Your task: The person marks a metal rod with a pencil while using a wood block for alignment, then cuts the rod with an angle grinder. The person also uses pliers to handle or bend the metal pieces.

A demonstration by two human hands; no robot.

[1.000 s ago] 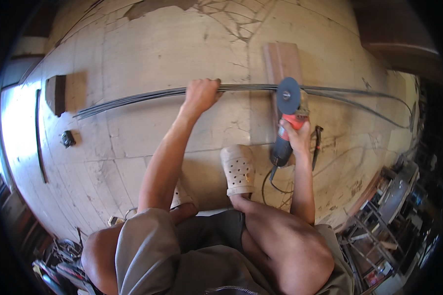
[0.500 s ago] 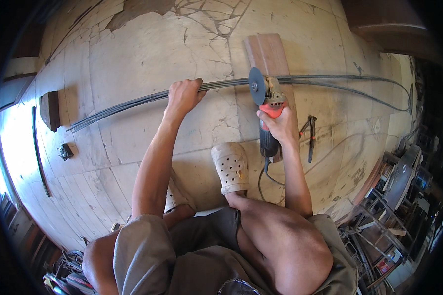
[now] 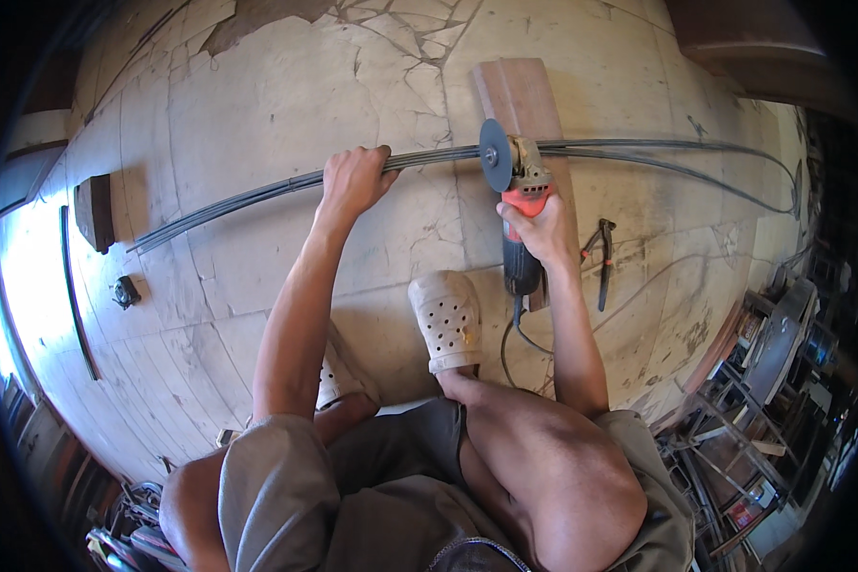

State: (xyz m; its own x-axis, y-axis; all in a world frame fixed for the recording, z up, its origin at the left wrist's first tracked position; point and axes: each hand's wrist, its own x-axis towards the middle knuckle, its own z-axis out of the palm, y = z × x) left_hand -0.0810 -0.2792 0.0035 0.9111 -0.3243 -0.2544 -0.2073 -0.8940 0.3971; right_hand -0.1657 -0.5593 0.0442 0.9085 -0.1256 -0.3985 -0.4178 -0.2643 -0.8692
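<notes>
Left hand [image 3: 351,181] clamps bundle of long grey steel rods [image 3: 248,194] lying 9-to-3 on floor; right hand [image 3: 541,224] wraps red-and-black angle grinder [image 3: 517,214], disc on rods at left grip's 3 o'clock.

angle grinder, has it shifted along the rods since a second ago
Cannot tell for sure: the head camera moved. The angle grinder looks a little further left on the wooden board, its disc at the rods.
</notes>
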